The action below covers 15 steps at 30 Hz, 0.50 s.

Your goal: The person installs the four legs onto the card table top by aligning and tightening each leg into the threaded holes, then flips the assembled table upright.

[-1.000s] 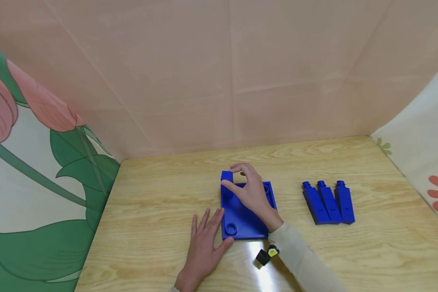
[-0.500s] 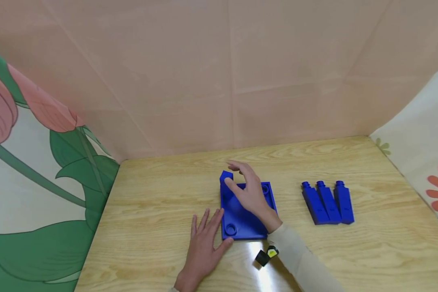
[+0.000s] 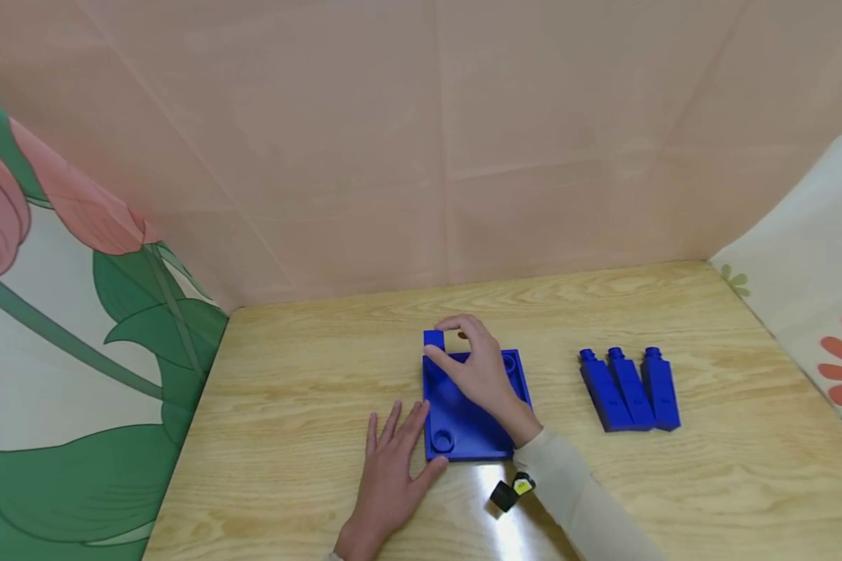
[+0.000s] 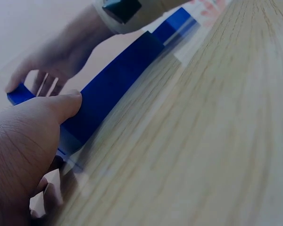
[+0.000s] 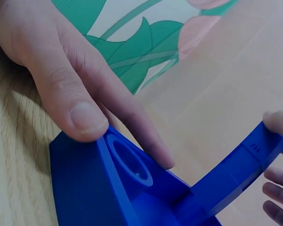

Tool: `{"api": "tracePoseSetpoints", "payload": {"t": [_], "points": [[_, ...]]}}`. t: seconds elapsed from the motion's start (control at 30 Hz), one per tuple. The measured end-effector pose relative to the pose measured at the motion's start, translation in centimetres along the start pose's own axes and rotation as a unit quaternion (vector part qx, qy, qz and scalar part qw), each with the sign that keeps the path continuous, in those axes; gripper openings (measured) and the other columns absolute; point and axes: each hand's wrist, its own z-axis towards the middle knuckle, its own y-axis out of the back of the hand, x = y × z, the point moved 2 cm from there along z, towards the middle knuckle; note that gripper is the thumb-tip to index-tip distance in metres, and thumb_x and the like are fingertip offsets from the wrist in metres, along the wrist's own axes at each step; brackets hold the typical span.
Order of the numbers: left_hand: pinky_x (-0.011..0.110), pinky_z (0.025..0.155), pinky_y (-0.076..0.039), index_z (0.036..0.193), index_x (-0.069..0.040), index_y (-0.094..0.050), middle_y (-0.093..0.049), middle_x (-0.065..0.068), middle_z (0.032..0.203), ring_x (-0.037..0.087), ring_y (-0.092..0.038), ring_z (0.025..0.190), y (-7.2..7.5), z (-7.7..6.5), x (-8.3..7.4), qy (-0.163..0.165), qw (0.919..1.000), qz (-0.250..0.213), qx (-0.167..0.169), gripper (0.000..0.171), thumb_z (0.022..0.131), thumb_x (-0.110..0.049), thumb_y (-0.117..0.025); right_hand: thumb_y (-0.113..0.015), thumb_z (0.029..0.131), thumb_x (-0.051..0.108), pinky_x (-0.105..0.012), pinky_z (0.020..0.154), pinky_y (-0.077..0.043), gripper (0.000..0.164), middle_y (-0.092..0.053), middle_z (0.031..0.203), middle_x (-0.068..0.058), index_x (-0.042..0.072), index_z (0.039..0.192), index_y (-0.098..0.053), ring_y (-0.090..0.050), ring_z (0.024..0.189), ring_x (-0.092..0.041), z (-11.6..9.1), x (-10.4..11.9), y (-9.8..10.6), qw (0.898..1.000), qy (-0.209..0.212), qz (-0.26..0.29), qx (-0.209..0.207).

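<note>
A blue square tabletop-like piece (image 3: 473, 428) with raised rims lies on the table, hollow side up. In its far left corner a blue square-sided leg (image 3: 433, 339) stands upright. My right hand (image 3: 484, 370) pinches the leg near its top between thumb and fingers. Beside the left rim rests my left hand (image 3: 393, 475), fingers straight and spread, its thumb at the near edge. The right wrist view shows that thumb pressing the wall beside a round socket (image 5: 129, 160), and the leg (image 5: 240, 169) rising from the corner. The leg's lower end is hidden.
Several similar items are few: three blue legs (image 3: 627, 393) with threaded ends lie side by side to the right on the wooden table (image 3: 288, 374). A small black cube (image 3: 504, 495) is by the right wrist. Cloth hangs behind and at both sides.
Half a second ago my right fingers were spread away from the leg, whose top stood at an angle. Now they hold it again and its top sits squarer. The left hand stays put.
</note>
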Motion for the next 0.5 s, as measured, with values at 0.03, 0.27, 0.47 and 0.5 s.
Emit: {"api": "tracePoseSetpoints", "payload": {"t": [0.03, 0.27, 0.47, 0.5], "points": [[0.072, 0.133, -0.008, 0.174, -0.023, -0.040, -0.050, 0.002, 0.172, 0.040, -0.034, 0.165, 0.00, 0.02, 0.00, 0.000, 1.0000, 0.002, 0.000, 0.079, 0.107, -0.053, -0.068, -0.089, 0.097, 0.018, -0.064, 0.107, -0.053, 0.032, -0.075, 0.128, -0.008, 0.008, 0.123, -0.075, -0.066, 0.126, -0.030, 0.01, 0.05, -0.01, 1.000, 0.002, -0.002, -0.009], [0.073, 0.132, -0.011, 0.173, -0.024, -0.041, -0.052, 0.002, 0.170, 0.041, -0.036, 0.164, -0.05, 0.08, -0.08, -0.007, 0.9998, 0.014, -0.009, 0.078, 0.107, -0.056, -0.066, -0.095, 0.090, 0.015, -0.062, 0.097, -0.056, 0.028, -0.078, 0.119, -0.008, 0.008, 0.112, -0.078, -0.069, 0.118, -0.031, 0.03, 0.33, 0.16, 0.998, 0.026, -0.021, -0.047], [0.072, 0.132, -0.012, 0.173, -0.024, -0.043, -0.053, 0.000, 0.170, 0.040, -0.038, 0.163, -0.15, -0.03, -0.04, -0.005, 0.9996, 0.019, -0.018, 0.077, 0.106, -0.056, -0.068, -0.097, 0.088, 0.018, -0.058, 0.095, -0.058, 0.029, -0.078, 0.117, -0.007, 0.009, 0.109, -0.079, -0.069, 0.116, -0.029, -0.03, 0.68, 0.06, 0.998, 0.026, -0.035, -0.056], [0.072, 0.132, -0.012, 0.172, -0.025, -0.043, -0.053, 0.000, 0.170, 0.040, -0.038, 0.163, -0.17, -0.09, 0.02, -0.003, 0.9996, 0.020, -0.018, 0.077, 0.106, -0.056, -0.068, -0.097, 0.088, 0.018, -0.058, 0.095, -0.058, 0.029, -0.078, 0.117, -0.006, 0.010, 0.110, -0.079, -0.069, 0.117, -0.029, -0.05, 0.73, -0.01, 0.998, 0.021, -0.035, -0.054]]}}
